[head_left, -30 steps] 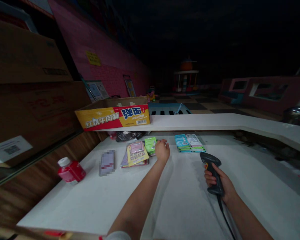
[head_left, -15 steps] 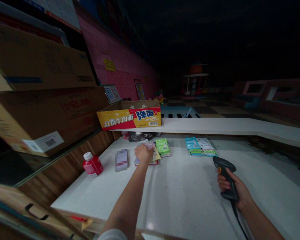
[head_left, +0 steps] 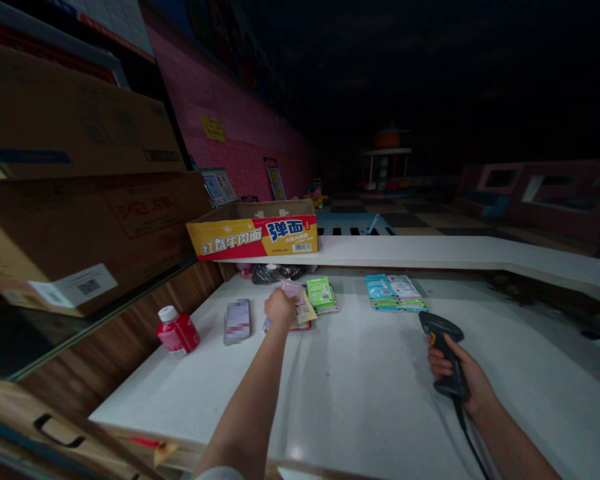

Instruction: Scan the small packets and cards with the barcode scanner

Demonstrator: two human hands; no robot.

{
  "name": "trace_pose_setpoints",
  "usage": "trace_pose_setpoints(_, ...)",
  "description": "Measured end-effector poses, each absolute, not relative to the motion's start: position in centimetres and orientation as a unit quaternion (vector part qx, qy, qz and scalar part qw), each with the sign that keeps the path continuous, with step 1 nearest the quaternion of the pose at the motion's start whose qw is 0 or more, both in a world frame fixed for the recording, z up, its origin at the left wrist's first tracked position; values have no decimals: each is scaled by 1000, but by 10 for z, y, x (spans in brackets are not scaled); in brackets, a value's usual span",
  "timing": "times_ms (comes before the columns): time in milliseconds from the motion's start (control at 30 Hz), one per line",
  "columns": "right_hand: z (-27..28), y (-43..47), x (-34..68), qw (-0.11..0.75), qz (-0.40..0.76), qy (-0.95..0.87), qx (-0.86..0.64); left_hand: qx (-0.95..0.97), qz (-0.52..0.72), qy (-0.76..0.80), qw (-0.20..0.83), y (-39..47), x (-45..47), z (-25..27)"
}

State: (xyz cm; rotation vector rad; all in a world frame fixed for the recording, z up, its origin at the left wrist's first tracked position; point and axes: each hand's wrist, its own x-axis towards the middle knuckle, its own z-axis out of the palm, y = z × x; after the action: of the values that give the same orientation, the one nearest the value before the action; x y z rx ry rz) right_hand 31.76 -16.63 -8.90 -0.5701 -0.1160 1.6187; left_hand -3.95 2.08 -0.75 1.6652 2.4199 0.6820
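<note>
My right hand (head_left: 463, 373) is wrapped round the handle of a black barcode scanner (head_left: 443, 325), its cable hanging down toward the front. The scanner is held above the white desk, its head toward the back. My left hand (head_left: 280, 308) reaches out to a small pile of flat packets, its fingers closed on a pink packet (head_left: 292, 289); the fingertips are partly hidden. A yellow packet (head_left: 306, 312) lies under and beside that hand. Just right are green packets (head_left: 321, 293). Blue and white packets (head_left: 380, 287) lie in a stack farther right.
A phone (head_left: 237, 321) and a red bottle with white cap (head_left: 177, 332) stand left on the desk (head_left: 350, 380). A yellow-red noodle carton (head_left: 255, 237) sits on the raised ledge (head_left: 405, 250). Large cardboard boxes (head_left: 95, 220) are stacked at left. A black plastic bag (head_left: 275, 273) lies below the ledge.
The whole view has shifted slightly. More of the pink packet shows past my left hand, which stays at the pile. My right hand keeps hold of the scanner.
</note>
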Motion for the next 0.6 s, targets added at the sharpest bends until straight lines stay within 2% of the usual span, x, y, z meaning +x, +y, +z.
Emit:
trace_pose_setpoints(167, -86, -167, 317, 643, 716, -64, -262, 578, 375, 718, 104, 23, -29, 3)
trace_pose_setpoints(233, -86, -167, 317, 643, 716, -67, -264, 584, 462, 645, 172, 19, -12, -2)
trace_pose_setpoints(300, -86, -167, 317, 645, 712, -76, -267, 570, 534, 552, 294, 12, 12, -14)
trace_pose_setpoints(367, -86, -167, 316, 650, 703, -91, -273, 538, 566, 454, 429, 2, 38, -34)
trace_pose_setpoints(433, -87, -166, 316, 654, 695, -105, -280, 503, 579, 390, 511, -8, 61, -57)
trace_pose_setpoints(533, -88, -166, 316, 660, 686, -112, -285, 474, 580, 350, 562, -19, 82, -88)
trace_pose_setpoints(600, -89, -166, 315, 661, 681, -117, -292, 467, 589, 353, 557, -22, 88, -102)
